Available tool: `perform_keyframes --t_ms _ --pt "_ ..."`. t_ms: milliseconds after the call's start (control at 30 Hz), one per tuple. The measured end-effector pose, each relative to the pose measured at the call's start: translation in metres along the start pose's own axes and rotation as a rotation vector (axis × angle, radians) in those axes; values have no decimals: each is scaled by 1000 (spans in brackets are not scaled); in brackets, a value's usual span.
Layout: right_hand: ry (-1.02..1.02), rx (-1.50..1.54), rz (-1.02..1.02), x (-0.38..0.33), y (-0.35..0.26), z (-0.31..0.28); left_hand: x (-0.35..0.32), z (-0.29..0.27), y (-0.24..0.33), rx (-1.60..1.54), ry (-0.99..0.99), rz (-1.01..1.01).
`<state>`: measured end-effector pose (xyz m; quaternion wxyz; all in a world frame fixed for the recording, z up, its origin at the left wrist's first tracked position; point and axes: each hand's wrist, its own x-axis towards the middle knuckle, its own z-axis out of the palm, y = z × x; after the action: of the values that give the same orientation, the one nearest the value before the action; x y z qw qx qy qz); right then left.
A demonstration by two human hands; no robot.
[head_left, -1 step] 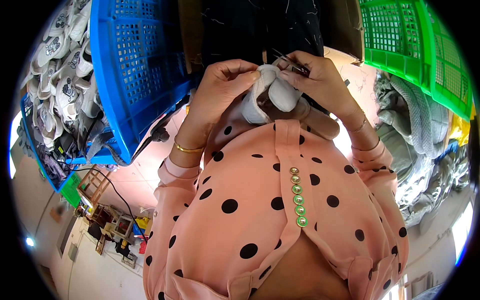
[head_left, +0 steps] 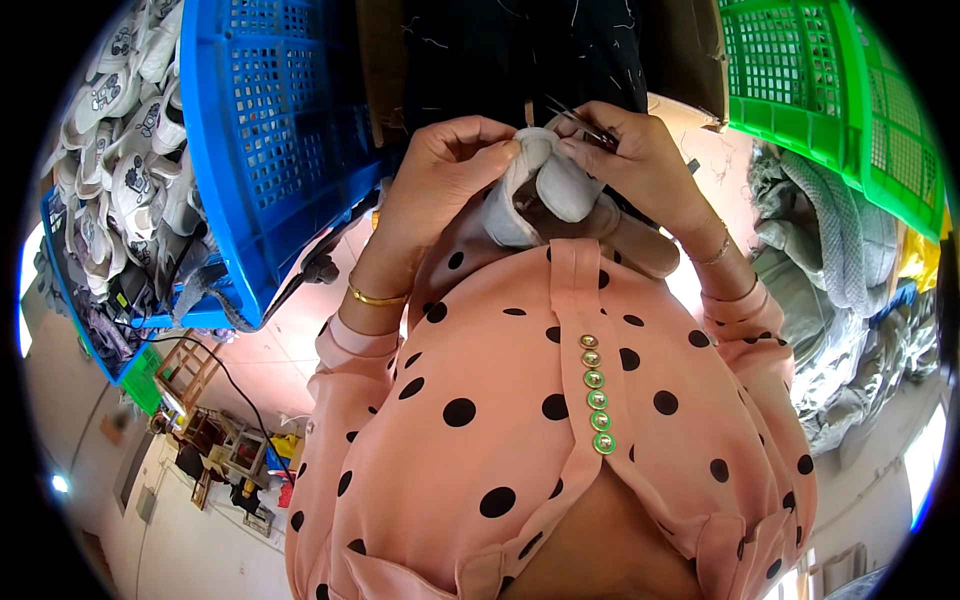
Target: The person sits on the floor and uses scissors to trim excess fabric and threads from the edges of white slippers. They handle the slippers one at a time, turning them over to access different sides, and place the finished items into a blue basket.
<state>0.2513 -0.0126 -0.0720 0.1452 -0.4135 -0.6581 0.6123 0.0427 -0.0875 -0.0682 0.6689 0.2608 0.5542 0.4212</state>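
Observation:
A pale grey-white fabric shoe upper (head_left: 512, 205) is held up before my waist, its opening and rounded tongue (head_left: 570, 192) showing. My left hand (head_left: 450, 170) is closed, pinching its top edge between thumb and fingers. On the other side my right hand (head_left: 635, 160) is also closed. A pair of slim dark metal scissors (head_left: 603, 135) lies in that hand, blades pointing up and left past the edge of the upper. The right thumb presses against the upper too. Fingers hide the scissors' handles.
At left a blue plastic crate (head_left: 225, 170) stands beside a heap of white shoe uppers (head_left: 130, 170). A green crate (head_left: 800, 90) is at far right, above piled grey uppers (head_left: 830, 240). Cardboard (head_left: 690, 60) borders my dark-clothed lap, which is strewn with thread ends.

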Motion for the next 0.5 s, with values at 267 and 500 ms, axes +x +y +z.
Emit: perform_keyframes --t_ms 267,500 --pt "-33 -90 10 8 4 2 9 6 8 465 63 299" --pt "5 -6 -78 16 13 1 5 -4 13 572 113 298"
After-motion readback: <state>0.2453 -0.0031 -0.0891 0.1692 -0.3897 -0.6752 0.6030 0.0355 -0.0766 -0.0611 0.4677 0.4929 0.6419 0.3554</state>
